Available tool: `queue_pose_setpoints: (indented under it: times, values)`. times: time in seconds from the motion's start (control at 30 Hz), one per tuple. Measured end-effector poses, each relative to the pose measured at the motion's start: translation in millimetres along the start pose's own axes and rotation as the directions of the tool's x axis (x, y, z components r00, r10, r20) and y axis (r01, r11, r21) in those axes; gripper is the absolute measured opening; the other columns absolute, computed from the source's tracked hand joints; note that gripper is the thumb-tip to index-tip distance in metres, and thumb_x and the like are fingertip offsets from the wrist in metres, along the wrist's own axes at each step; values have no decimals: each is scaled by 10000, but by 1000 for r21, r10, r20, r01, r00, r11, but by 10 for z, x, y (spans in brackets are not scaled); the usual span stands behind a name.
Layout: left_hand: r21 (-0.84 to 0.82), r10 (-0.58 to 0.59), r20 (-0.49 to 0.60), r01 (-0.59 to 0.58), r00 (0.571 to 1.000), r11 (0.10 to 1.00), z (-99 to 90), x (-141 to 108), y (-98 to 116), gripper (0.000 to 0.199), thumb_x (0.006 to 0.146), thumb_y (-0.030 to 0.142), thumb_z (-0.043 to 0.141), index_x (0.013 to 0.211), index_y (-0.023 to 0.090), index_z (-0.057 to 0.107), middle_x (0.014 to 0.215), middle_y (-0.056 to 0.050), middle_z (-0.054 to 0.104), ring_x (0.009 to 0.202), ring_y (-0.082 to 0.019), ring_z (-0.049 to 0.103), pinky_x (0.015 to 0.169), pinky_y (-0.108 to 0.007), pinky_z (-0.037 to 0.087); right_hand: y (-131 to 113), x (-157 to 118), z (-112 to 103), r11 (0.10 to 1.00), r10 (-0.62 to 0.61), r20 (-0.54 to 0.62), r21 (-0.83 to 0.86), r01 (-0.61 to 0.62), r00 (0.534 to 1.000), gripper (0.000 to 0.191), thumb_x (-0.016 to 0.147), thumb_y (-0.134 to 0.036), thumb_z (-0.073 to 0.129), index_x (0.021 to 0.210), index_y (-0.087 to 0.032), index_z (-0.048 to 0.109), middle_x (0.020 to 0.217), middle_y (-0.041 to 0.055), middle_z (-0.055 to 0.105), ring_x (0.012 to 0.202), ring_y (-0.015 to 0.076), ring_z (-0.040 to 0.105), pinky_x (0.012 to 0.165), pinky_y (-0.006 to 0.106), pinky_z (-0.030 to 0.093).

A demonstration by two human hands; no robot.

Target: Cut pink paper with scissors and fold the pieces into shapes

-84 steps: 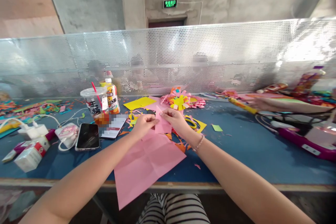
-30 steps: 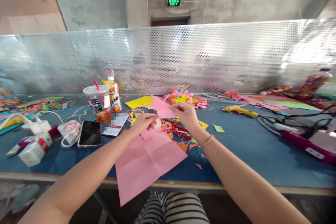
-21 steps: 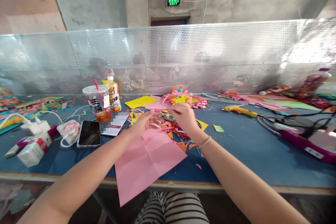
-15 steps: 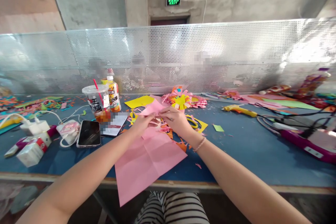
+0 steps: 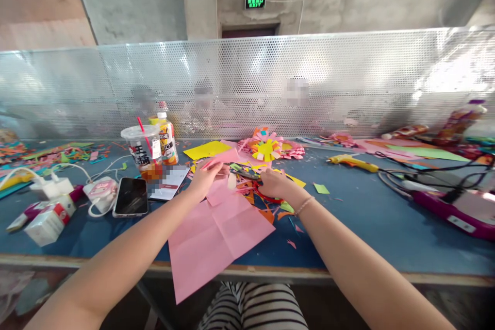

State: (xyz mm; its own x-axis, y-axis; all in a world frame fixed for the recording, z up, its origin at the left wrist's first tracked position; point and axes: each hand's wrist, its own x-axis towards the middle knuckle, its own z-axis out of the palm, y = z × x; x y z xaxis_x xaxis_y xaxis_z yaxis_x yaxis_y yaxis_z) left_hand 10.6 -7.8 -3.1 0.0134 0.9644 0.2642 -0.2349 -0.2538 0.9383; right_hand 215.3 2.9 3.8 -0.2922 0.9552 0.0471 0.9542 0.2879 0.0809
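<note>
My left hand is closed on a folded piece of pink paper, pinched between the fingers. In my right hand is a pair of scissors; the blades point left toward the folded paper, and part of the red handle shows below the fingers. A large creased pink sheet lies below my hands and hangs over the table's front edge. Behind them sits a paper flower with a yellow fringed centre and pink petals. Paper scraps lie around the right hand.
A phone, a cup with a red straw and a drink bottle stand left. To the right are a yellow glue gun and a purple power strip with cables. A perforated metal panel closes off the back.
My right hand has left the folded paper, moved slightly right and down, and now holds scissors. My left hand has shifted a little left, still holding the paper.
</note>
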Motion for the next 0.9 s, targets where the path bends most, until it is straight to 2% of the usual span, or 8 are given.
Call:
queue_pose_setpoints:
  times: [0.2,0.3,0.37,0.47,0.57,0.73,0.8,0.9]
  values:
    - [-33,17,142,-13,990,999,-10,-13,-6,415,594,91,548,998,172,598,1116,-85,575,964,-187,562,813,-309,445,-12,-22,-34,1000,-16,-6,-19,16,1000,402,667,-177,475,1028,-11,538,1053,236,541,923,279,560,718,299,413]
    - [-93,12,250,12,968,996,-18,-39,19,469,611,122,496,1070,192,563,1193,-85,527,1076,-212,492,818,-324,439,49,-13,-34,999,26,-3,-28,-26,1000,530,640,-262,523,1098,2,485,1109,264,505,993,329,519,765,348,402]
    - [-150,26,272,15,962,989,-27,-47,37,441,638,200,463,1067,183,563,1219,-88,506,1112,-225,458,803,-333,446,94,1,-18,999,44,18,-25,-43,999,595,617,-285,542,1125,13,461,1078,264,531,983,331,527,755,347,409]
    - [-203,46,264,9,963,979,-38,-34,40,420,689,330,394,1028,174,585,1244,-85,483,1144,-241,419,778,-349,463,144,26,23,999,38,29,-6,-37,999,670,592,-223,547,1197,18,390,1051,242,565,958,299,553,718,305,422]
    - [-149,59,207,-29,977,989,-30,-12,17,382,703,332,449,1028,182,581,1232,-81,486,1101,-239,452,765,-343,475,176,44,48,999,30,26,15,-30,999,709,588,-175,540,1244,4,341,1043,215,586,910,265,582,657,269,427]
    - [36,120,127,-126,985,991,-9,-31,10,458,679,200,549,1129,227,470,1129,-79,547,890,-177,565,696,-320,505,229,35,-12,999,38,28,-2,-38,999,367,624,-198,516,952,-59,606,931,196,631,813,272,608,605,286,420]
    - [23,151,102,-154,983,988,-8,-39,20,473,695,204,541,1151,241,421,1067,-65,573,830,-152,581,701,-331,507,237,29,-51,999,44,7,-5,-44,999,291,656,-210,493,874,-75,631,906,193,634,824,266,602,626,288,419]
    - [1,153,43,-153,987,988,-11,-18,23,384,696,210,535,1071,202,452,1050,-72,571,867,-158,576,723,-327,503,207,36,-98,998,60,-106,27,-58,993,279,708,-226,463,888,-68,607,908,191,617,861,257,576,662,285,416]
